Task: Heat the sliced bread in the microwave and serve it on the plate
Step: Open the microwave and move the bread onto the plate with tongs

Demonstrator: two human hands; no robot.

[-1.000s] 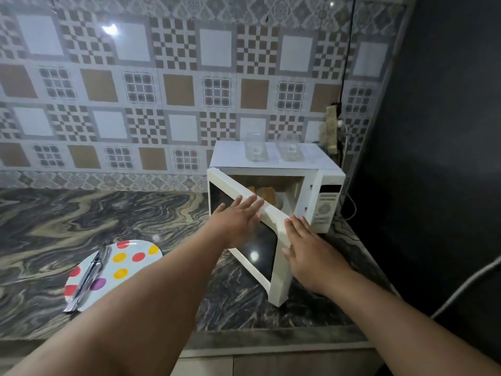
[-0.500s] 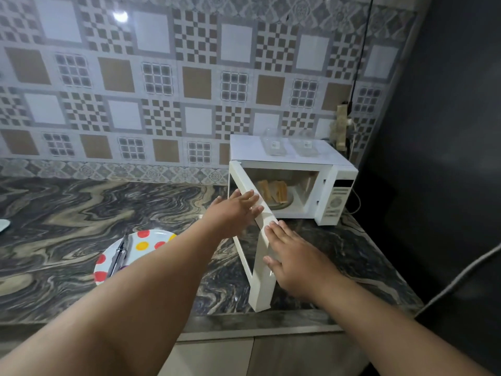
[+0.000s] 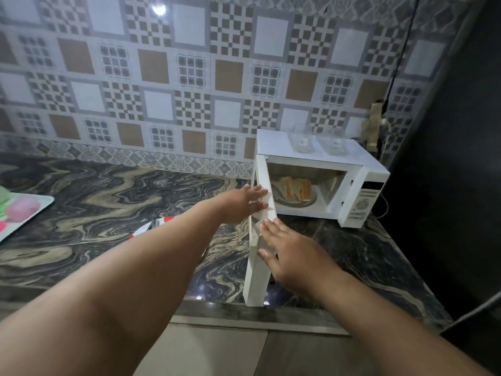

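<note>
A white microwave stands at the back right of the marble counter. Its door is swung wide open toward me, seen edge on. Inside, slices of bread lean together on the glass turntable. My left hand lies flat against the door's outer face, fingers straight. My right hand presses with straight fingers on the door's inner side near its free edge. The spotted plate with tongs on it peeks out behind my left forearm, mostly hidden.
Two clear containers sit on top of the microwave. A tray with pink and green items lies at the far left of the counter. A dark wall closes off the right side, and a power socket with cables hangs behind the microwave.
The microwave door has swung further open, from half open to fully open, with both hands following it. The bread inside has come into plain view. The camera has shifted left.
</note>
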